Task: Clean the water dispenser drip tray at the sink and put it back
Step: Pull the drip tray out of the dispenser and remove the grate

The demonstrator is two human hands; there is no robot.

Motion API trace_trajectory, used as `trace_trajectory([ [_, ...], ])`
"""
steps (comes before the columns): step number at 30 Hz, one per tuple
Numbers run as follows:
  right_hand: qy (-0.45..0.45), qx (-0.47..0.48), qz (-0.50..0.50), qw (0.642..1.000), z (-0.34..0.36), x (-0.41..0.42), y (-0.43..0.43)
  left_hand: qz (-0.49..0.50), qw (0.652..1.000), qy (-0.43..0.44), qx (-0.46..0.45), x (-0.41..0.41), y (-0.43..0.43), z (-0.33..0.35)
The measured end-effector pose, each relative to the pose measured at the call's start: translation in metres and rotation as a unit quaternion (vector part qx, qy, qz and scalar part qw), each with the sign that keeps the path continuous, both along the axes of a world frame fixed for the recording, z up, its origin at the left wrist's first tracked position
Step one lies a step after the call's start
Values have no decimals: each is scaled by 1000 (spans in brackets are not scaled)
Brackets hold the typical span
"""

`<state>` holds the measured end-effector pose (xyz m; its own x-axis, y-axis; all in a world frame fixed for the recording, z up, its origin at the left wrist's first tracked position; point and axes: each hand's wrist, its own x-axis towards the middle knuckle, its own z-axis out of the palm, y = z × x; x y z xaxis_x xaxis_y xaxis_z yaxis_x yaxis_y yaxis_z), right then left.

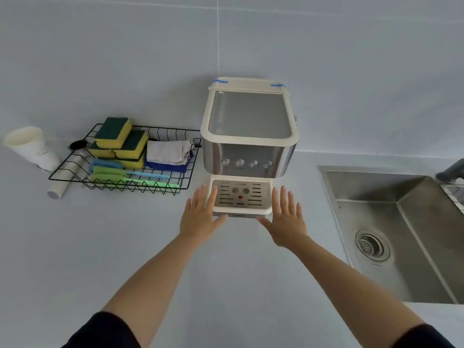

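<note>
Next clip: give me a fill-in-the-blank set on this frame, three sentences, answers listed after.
1. The drip tray sits at the foot of the water dispenser, with the left hand and right hand ____ on either side of it.
2. The sink lies to the dispenser's ____.
3. The sponges lie in a black wire ____.

Answers: open; right; basket

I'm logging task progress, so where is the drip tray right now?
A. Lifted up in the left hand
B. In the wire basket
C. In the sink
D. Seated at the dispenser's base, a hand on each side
D: the drip tray sits at the base of the dispenser, with the open left hand and right hand flanking it.
</note>
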<state>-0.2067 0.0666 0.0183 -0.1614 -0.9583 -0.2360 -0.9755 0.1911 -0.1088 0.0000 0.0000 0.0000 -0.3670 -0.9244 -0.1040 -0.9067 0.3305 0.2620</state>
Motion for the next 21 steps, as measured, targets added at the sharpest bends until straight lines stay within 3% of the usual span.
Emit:
trace_trajectory([
  [10,-57,39,-2,998,-27,-9,-52,-3,995,10,100,-13,-48,-19],
  [17,-222,24,-58,973,-46,-9,-76,16,981,79,176,-13,-70,-30],
  [21,-264,2,-70,962,-51,-10,-77,7,979,68,194,-14,-72,-32],
])
